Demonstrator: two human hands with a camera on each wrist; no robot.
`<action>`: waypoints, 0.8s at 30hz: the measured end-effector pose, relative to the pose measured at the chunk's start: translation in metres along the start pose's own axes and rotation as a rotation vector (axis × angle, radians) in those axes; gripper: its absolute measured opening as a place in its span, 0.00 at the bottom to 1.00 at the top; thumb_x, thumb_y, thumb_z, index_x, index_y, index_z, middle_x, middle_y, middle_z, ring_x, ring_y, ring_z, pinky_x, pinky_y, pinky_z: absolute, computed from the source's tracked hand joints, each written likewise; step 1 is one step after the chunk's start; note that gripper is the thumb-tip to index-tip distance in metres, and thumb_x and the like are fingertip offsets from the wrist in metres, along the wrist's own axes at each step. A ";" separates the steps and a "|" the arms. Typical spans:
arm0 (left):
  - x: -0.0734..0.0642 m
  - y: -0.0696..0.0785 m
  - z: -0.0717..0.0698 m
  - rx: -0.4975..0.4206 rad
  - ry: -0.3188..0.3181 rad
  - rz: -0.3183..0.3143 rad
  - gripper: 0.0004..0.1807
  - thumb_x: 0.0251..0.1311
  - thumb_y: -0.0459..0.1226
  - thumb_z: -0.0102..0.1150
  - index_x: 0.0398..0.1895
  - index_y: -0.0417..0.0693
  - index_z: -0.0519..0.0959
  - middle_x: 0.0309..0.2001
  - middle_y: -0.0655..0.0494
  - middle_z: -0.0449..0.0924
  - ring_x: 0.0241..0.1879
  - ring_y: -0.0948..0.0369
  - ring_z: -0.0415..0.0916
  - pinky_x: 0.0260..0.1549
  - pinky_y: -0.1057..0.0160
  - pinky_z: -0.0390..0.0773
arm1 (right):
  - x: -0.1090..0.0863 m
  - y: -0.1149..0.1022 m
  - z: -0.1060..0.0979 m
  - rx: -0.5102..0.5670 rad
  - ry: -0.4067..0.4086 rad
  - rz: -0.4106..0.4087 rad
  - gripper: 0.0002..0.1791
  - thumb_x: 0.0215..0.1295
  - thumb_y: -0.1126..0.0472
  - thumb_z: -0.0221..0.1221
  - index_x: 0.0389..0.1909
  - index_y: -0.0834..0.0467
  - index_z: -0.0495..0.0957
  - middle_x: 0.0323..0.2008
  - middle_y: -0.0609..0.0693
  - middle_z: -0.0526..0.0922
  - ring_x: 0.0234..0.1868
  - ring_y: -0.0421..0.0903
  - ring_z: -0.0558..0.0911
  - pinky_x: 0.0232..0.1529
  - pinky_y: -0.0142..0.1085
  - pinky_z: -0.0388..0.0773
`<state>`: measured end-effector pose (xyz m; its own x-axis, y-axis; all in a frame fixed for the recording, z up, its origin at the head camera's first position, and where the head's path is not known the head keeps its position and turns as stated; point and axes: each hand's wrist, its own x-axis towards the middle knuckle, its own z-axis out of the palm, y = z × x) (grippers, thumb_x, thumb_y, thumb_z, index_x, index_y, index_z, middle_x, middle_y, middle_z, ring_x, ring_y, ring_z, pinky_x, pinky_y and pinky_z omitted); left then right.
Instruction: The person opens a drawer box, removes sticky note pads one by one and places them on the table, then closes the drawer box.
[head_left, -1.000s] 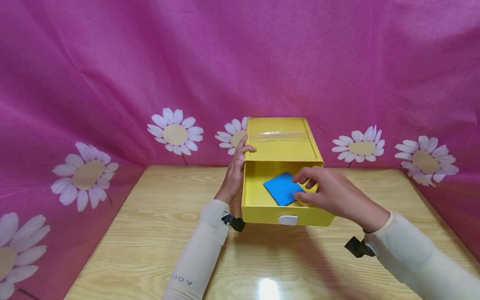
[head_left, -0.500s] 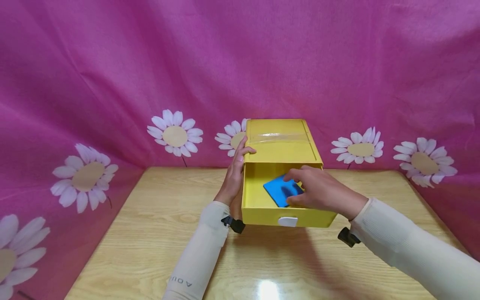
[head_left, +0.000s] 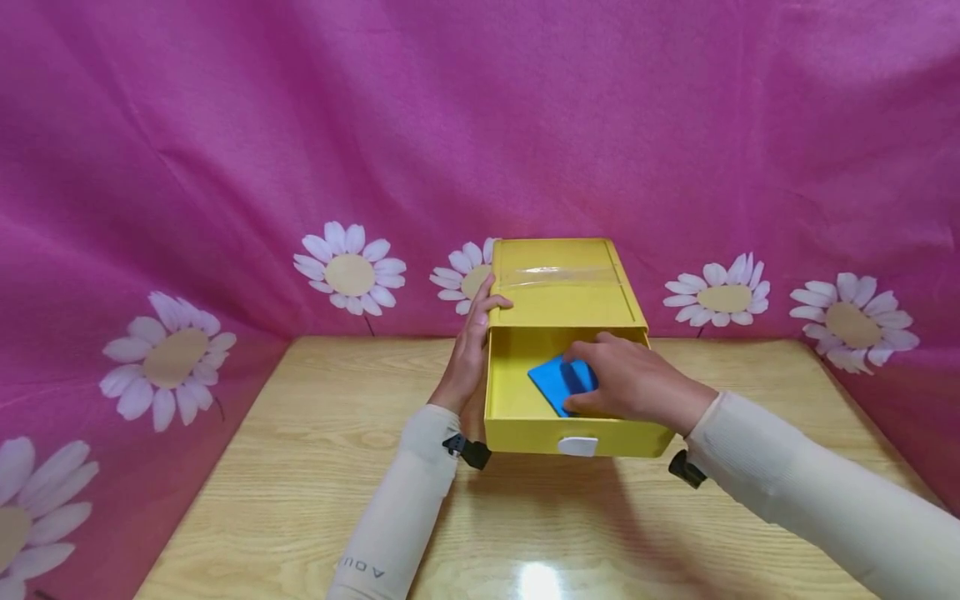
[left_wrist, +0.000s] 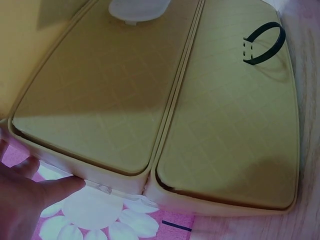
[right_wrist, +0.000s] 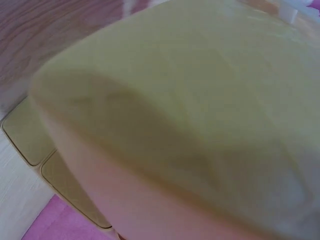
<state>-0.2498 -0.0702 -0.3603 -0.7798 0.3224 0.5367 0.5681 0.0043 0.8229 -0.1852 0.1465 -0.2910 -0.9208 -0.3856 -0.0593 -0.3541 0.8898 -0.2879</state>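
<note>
A yellow drawer unit (head_left: pixel 566 304) stands on the table with its top drawer (head_left: pixel 521 433) pulled out. Inside that drawer lies a flat blue square piece (head_left: pixel 546 379). My right hand (head_left: pixel 618 375) reaches in over its right half, thumb at the near edge and a finger at the far edge, pinching it; the other fingers are hidden. My left hand (head_left: pixel 468 354) lies along the unit's left side, one finger over the top edge. In the left wrist view, an extended finger of the left hand (left_wrist: pixel 25 195) rests by the frame.
Two lower drawers are closed, one with a white handle (left_wrist: pixel 140 9), the bottom one with a black loop (left_wrist: pixel 270 45). Clear tape (head_left: pixel 558 273) crosses the unit's top. A pink curtain (head_left: pixel 480 117) with daisies hangs behind and beside the wooden table (head_left: pixel 360 400).
My right hand has moved left and down into the drawer, its thumb and finger coming to the edges of the blue square piece. The left hand has stayed put.
</note>
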 end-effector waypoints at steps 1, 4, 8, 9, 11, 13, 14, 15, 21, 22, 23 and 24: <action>0.000 0.000 0.000 0.000 0.000 0.001 0.23 0.73 0.39 0.23 0.62 0.39 0.63 0.78 0.50 0.37 0.74 0.53 0.40 0.66 0.40 0.51 | 0.001 0.000 0.000 -0.006 0.001 -0.002 0.33 0.51 0.44 0.70 0.57 0.54 0.76 0.42 0.56 0.76 0.42 0.51 0.75 0.37 0.44 0.80; 0.000 0.000 0.000 -0.006 -0.002 -0.002 0.23 0.73 0.39 0.23 0.62 0.39 0.63 0.78 0.51 0.37 0.74 0.53 0.40 0.67 0.42 0.52 | 0.002 0.000 0.000 -0.031 0.000 -0.003 0.34 0.51 0.42 0.69 0.57 0.55 0.76 0.42 0.55 0.76 0.41 0.51 0.75 0.36 0.43 0.79; 0.000 0.001 0.000 -0.004 0.003 -0.005 0.23 0.73 0.39 0.23 0.62 0.39 0.63 0.78 0.50 0.37 0.74 0.52 0.40 0.67 0.41 0.51 | 0.006 -0.001 0.002 -0.083 -0.006 -0.001 0.37 0.52 0.38 0.67 0.58 0.57 0.76 0.41 0.56 0.77 0.39 0.50 0.74 0.36 0.43 0.79; 0.000 0.001 0.000 -0.001 0.005 -0.006 0.23 0.73 0.39 0.23 0.62 0.39 0.64 0.78 0.50 0.37 0.74 0.52 0.40 0.67 0.41 0.51 | 0.006 -0.002 0.003 -0.095 -0.007 -0.001 0.38 0.51 0.37 0.66 0.58 0.57 0.76 0.41 0.56 0.77 0.39 0.50 0.74 0.35 0.42 0.78; 0.000 0.001 0.000 0.003 0.006 -0.003 0.23 0.73 0.39 0.23 0.62 0.39 0.64 0.78 0.49 0.37 0.75 0.53 0.39 0.67 0.40 0.50 | 0.007 -0.002 0.005 -0.119 -0.002 -0.004 0.40 0.51 0.35 0.66 0.58 0.58 0.76 0.40 0.56 0.77 0.38 0.49 0.74 0.35 0.42 0.78; 0.000 0.000 0.001 0.002 0.004 -0.003 0.23 0.73 0.39 0.23 0.62 0.39 0.64 0.78 0.49 0.37 0.74 0.53 0.40 0.66 0.40 0.50 | 0.007 -0.002 0.006 -0.126 0.003 -0.002 0.41 0.49 0.33 0.66 0.58 0.58 0.76 0.39 0.56 0.76 0.37 0.49 0.74 0.34 0.41 0.77; 0.000 0.000 0.001 -0.001 0.003 -0.005 0.23 0.73 0.39 0.23 0.61 0.39 0.64 0.78 0.49 0.37 0.74 0.54 0.40 0.66 0.41 0.51 | 0.007 -0.002 0.006 -0.126 0.006 0.000 0.42 0.48 0.32 0.66 0.58 0.58 0.76 0.39 0.56 0.76 0.37 0.50 0.74 0.33 0.41 0.76; 0.000 0.000 0.001 -0.003 0.003 -0.007 0.23 0.73 0.39 0.23 0.62 0.39 0.64 0.78 0.50 0.37 0.74 0.54 0.40 0.66 0.41 0.52 | 0.007 -0.002 0.006 -0.123 0.007 0.004 0.43 0.47 0.31 0.65 0.58 0.58 0.76 0.39 0.56 0.76 0.37 0.50 0.74 0.33 0.41 0.76; 0.000 -0.001 0.001 -0.019 0.003 -0.026 0.23 0.74 0.40 0.24 0.62 0.41 0.63 0.78 0.52 0.36 0.74 0.55 0.41 0.66 0.44 0.56 | 0.007 -0.003 0.007 -0.127 0.009 0.021 0.48 0.44 0.27 0.64 0.60 0.57 0.75 0.40 0.58 0.76 0.36 0.51 0.75 0.33 0.43 0.78; 0.000 -0.001 0.001 -0.018 0.002 -0.024 0.23 0.74 0.40 0.24 0.62 0.41 0.63 0.78 0.52 0.36 0.74 0.55 0.41 0.66 0.44 0.55 | 0.007 -0.003 0.007 -0.132 0.007 0.022 0.48 0.44 0.28 0.64 0.60 0.56 0.75 0.40 0.58 0.76 0.37 0.51 0.75 0.33 0.43 0.78; 0.000 -0.002 0.000 -0.017 0.002 -0.023 0.23 0.74 0.40 0.24 0.62 0.41 0.63 0.78 0.52 0.36 0.74 0.55 0.41 0.66 0.43 0.55 | 0.007 -0.003 0.007 -0.138 0.005 0.024 0.47 0.44 0.28 0.64 0.61 0.56 0.75 0.40 0.58 0.76 0.37 0.51 0.74 0.33 0.43 0.78; 0.000 -0.002 0.000 -0.015 0.003 -0.021 0.23 0.74 0.40 0.24 0.62 0.41 0.64 0.78 0.52 0.36 0.74 0.55 0.41 0.66 0.43 0.55 | 0.007 -0.003 0.007 -0.144 0.003 0.024 0.47 0.45 0.28 0.65 0.61 0.55 0.75 0.40 0.58 0.76 0.37 0.51 0.74 0.33 0.43 0.78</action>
<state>-0.2509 -0.0699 -0.3623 -0.7925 0.3197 0.5194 0.5474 -0.0028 0.8369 -0.1889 0.1392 -0.2974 -0.9296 -0.3633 -0.0617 -0.3516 0.9246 -0.1464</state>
